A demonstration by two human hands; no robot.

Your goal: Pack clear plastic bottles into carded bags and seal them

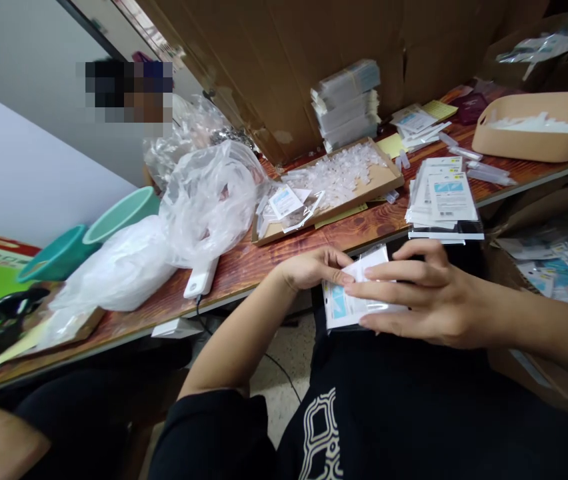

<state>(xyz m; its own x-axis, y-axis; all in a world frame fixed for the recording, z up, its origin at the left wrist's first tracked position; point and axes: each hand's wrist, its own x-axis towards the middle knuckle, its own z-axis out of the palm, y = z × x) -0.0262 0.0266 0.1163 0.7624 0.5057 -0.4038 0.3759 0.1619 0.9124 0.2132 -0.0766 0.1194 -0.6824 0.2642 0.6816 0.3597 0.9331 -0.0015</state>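
One packet (pixel 343 308), pinched by the left hand (pixel 314 269), is partly hidden by the right hand (pixel 431 300), whose grip I cannot tell.

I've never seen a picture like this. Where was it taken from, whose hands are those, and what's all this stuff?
There is no machine here. This single picture comes from a camera worn on a person's head, looking forward and down, so the two bare hands are the wearer's own. The left hand grips a printed card packet, and the right hand lays its fingers across it. On the wood-grain table are similar card packets, a shallow cardboard tray of small clear plastic pieces and a tan plastic bin. Someone else's arm shows at lower left.
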